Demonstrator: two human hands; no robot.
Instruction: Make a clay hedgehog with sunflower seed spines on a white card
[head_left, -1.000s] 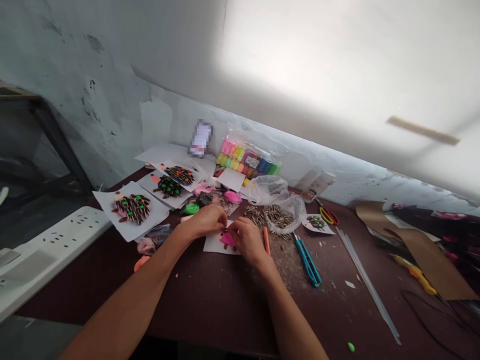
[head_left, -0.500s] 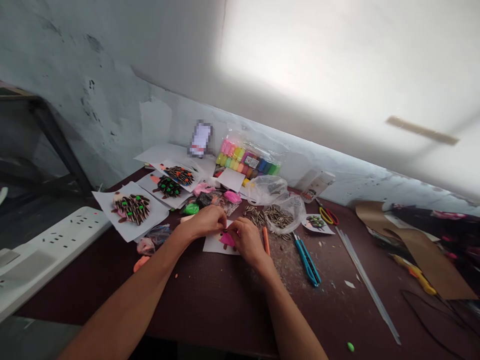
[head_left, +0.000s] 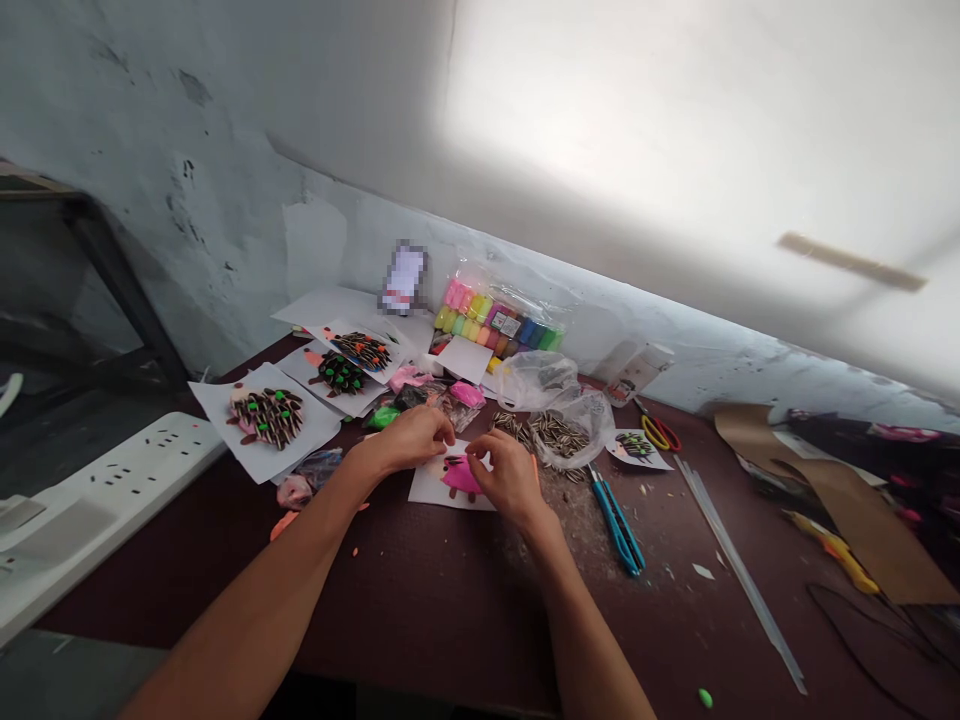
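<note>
A white card (head_left: 429,488) lies on the dark table, with a pink clay shape (head_left: 459,474) on it that has brown feet and a few dark seeds at its upper left. Over the card's upper left edge is my left hand (head_left: 421,436), its fingers curled together; whether they hold anything is too small to tell. My right hand (head_left: 506,472) rests at the card's right side, thumb and forefinger apart with nothing visible between them. Striped seeds (head_left: 559,436) lie in a clear plastic bag just beyond my right hand.
Finished seed-covered hedgehogs on paper (head_left: 268,415) lie at the left, beside a white power strip (head_left: 112,500). Colored clay packs (head_left: 499,325) lean on the wall. A teal cutter (head_left: 618,525), scissors (head_left: 660,433), clear sticks (head_left: 742,575) and a yellow tool (head_left: 832,550) are at the right.
My hands have moved apart, uncovering more of the pink shape and the seeds on it. The right thumb and forefinger have opened.
</note>
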